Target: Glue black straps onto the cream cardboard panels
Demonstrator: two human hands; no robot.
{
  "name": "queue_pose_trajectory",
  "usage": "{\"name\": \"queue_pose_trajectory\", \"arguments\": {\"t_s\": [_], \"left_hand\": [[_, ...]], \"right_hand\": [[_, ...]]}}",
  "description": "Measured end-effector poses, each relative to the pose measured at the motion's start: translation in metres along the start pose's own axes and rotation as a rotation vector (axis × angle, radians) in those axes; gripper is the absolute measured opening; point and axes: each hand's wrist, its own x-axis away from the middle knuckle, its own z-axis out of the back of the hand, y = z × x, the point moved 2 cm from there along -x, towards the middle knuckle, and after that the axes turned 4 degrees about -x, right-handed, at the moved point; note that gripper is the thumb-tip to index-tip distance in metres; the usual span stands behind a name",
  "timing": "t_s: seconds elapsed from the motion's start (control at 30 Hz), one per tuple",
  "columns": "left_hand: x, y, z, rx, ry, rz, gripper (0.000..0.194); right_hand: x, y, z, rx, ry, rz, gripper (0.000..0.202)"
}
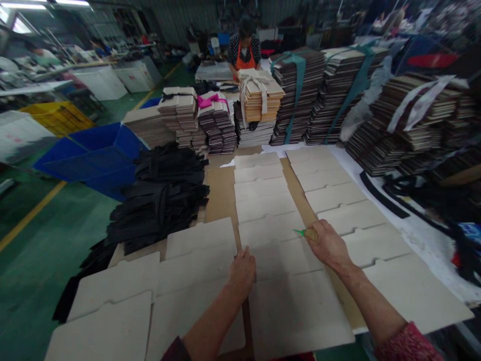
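Beige cardboard-like panels [293,311] lie overlapping in columns before me. My left hand [242,271] is at the left edge of the middle column, its fingers bent together on a panel's edge; the fingertips' underside is hidden. My right hand [328,244] is closed round a small tool [311,234] with a tan handle and a thin green tip. That tip points left, over the right side of the middle column. Another column of panels [361,218] runs beside my right hand, and more panels [195,271] lie left of my left hand.
Black fabric strips [158,200] are heaped at the left, by a blue bin [90,150]. Tied stacks of panels [259,95] and dark stacks [296,95] line the far side. A co-worker in an orange apron [245,61] is behind them. Black strips [383,195] lie right.
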Motion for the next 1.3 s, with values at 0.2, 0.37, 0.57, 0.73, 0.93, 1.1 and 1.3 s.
{"name": "queue_pose_trajectory", "arguments": {"t_s": [0.2,0.37,0.57,0.73,0.93,1.1,1.3], "left_hand": [[0.000,-0.001,0.001,0.007,-0.013,0.006,0.033],[0.000,-0.001,0.004,0.023,-0.057,0.014,0.033],[0.003,0.000,0.011,0.040,-0.094,0.028,0.036],[0.002,0.002,0.014,0.038,-0.130,0.060,0.042],[0.003,0.004,0.024,0.058,-0.167,0.076,0.044],[0.007,0.000,0.031,0.099,-0.185,0.106,0.044],[-0.012,-0.017,0.050,0.109,-0.120,0.181,0.036]], "right_hand": [[-0.004,0.007,0.002,-0.031,-0.052,0.020,0.013],[-0.003,0.007,0.001,-0.087,-0.068,-0.010,0.016],[-0.003,0.008,-0.004,-0.108,-0.067,0.003,0.018],[-0.010,0.010,0.001,-0.073,-0.067,0.045,0.018],[-0.010,0.032,0.008,-0.162,-0.131,-0.034,0.019],[-0.018,0.048,0.000,-0.508,-0.032,-0.266,0.043],[-0.063,0.043,-0.015,-0.511,0.049,-0.190,0.045]]}}
